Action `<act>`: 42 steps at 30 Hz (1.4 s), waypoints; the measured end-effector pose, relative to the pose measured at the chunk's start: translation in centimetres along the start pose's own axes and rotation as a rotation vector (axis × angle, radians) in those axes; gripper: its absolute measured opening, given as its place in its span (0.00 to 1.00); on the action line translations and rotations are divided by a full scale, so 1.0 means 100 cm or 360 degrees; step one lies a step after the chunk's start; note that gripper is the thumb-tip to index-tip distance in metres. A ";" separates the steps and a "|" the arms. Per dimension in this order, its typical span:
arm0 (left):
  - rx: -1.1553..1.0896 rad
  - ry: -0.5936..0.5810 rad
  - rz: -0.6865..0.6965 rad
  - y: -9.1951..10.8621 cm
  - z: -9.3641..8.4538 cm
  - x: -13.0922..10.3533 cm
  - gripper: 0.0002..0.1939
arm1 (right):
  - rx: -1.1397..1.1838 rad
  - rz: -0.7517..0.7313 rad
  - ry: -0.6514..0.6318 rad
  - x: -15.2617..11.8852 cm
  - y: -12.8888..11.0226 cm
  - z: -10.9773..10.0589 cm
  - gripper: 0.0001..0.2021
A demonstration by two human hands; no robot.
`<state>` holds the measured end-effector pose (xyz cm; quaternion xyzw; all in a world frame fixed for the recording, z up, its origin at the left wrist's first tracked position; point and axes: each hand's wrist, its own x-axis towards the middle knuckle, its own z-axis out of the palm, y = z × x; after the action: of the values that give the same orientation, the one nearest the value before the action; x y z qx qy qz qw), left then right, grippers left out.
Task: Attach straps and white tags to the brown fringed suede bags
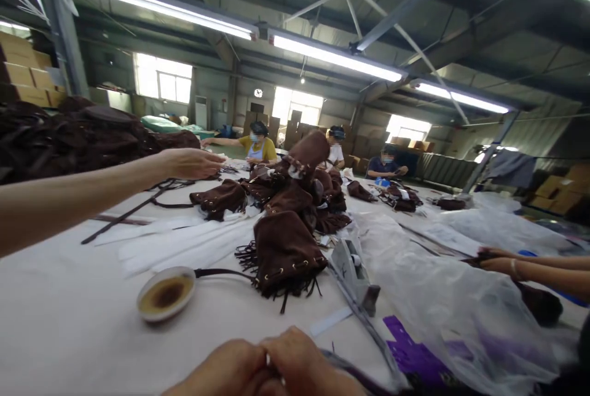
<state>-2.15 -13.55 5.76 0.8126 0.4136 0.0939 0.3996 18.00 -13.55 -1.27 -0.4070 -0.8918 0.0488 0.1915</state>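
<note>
Low in the view, my left hand [225, 366] and my right hand [306, 362] meet with fingers closed together. A tiny pale glint shows between them; what they hold is too small and hidden to name. Beyond them lies a dark brown drawstring bag [288, 248] with a fringe and metal eyelets. Its dark strap [224, 272] reaches left to a round white dish [146, 316] with brownish content. Right of the bag stands a grey metal tool or dispenser [353, 270], with a grey cable-like strip running toward my right hand.
More brown bags [318, 190] are piled mid-table, with a larger dark heap [78, 138] at left. A co-worker's arm [188, 164] reaches in from the left; another person's hands [500, 262] work at right. Clear plastic sheeting [428, 285] and purple packaging [410, 347] lie at right.
</note>
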 end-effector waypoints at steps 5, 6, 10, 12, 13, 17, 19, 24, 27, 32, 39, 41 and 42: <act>0.0232 -0.0054 -0.0096 -0.013 -0.033 -0.015 0.18 | -0.0043 0.0354 0.0031 -0.031 0.036 -0.049 0.13; 0.0279 -0.0004 -0.0087 -0.018 -0.035 -0.016 0.19 | -0.0077 0.0384 0.0007 -0.036 0.043 -0.055 0.14; 0.0356 0.0229 0.0090 -0.020 -0.017 0.005 0.12 | 0.0007 0.0136 0.0044 -0.029 0.032 -0.054 0.15; 0.0359 0.0245 0.0256 -0.012 -0.008 0.021 0.07 | 0.0145 0.0123 0.0069 -0.017 0.013 -0.047 0.17; 0.0369 0.0260 0.0328 -0.008 -0.006 0.027 0.07 | 0.0209 0.0166 0.0058 -0.012 0.005 -0.045 0.13; 0.0306 0.0726 0.0438 0.000 -0.016 0.023 0.09 | 0.0290 0.0458 0.0198 -0.011 0.001 -0.049 0.17; 0.0102 0.1129 0.0314 -0.005 -0.018 0.012 0.12 | 0.0276 0.0572 0.0393 -0.019 0.008 -0.057 0.17; -0.1248 0.0800 -0.0215 -0.021 0.005 0.012 0.26 | 0.0381 0.0524 0.0421 -0.029 -0.001 -0.057 0.17; -0.1874 0.0497 -0.0173 -0.018 0.012 0.032 0.31 | 0.0358 0.0415 0.0262 -0.029 -0.014 -0.038 0.16; -0.2025 0.0644 -0.0447 -0.012 -0.006 0.066 0.21 | 0.0228 0.0344 0.0101 -0.034 -0.023 -0.012 0.16; -0.1877 0.1274 -0.0336 -0.026 0.003 0.085 0.12 | 0.0057 0.0326 0.0103 -0.035 -0.023 0.001 0.14; -0.1948 0.1287 -0.0279 -0.028 0.009 0.087 0.13 | 0.0018 0.0341 0.0186 -0.034 -0.022 0.007 0.13; -0.1985 0.1305 -0.0272 -0.027 0.011 0.087 0.13 | -0.0025 0.0342 0.0223 -0.033 -0.021 0.010 0.14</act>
<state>2.32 -6.76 1.50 0.3006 0.4610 0.5746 0.6057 18.08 -17.35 -2.67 -0.5041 -0.8279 0.0336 0.2438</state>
